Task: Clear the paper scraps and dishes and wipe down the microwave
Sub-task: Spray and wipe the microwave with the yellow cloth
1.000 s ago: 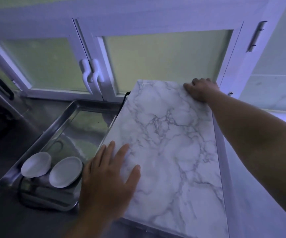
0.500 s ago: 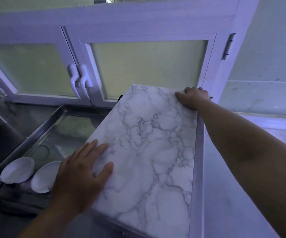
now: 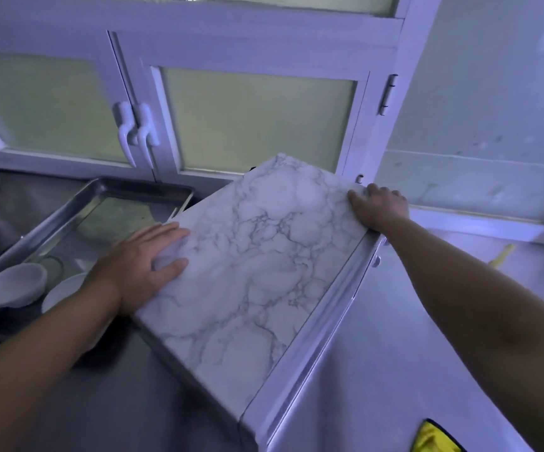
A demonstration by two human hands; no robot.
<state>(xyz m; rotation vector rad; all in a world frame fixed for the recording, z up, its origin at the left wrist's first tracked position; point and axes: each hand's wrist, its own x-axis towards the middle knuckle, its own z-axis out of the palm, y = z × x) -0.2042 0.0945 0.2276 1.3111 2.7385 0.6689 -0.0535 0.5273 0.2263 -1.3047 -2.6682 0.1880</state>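
In front of white frosted-glass doors (image 3: 257,119), I see the marble-topped microwave (image 3: 257,272) sitting askew on the grey counter (image 3: 117,402). The left hand (image 3: 140,265) lies flat, fingers straight, on its left edge; the right hand (image 3: 378,207) grips its far corner. Two white bowls (image 3: 13,285) sit left, by a steel tray (image 3: 68,213).

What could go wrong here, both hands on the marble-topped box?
1. The left hand lies flat on the marble-topped box with no grip; only the right hand curls over its far corner, so it could slip if shifted.
2. Bowls in the metal tray sit close; a swing could knock them.
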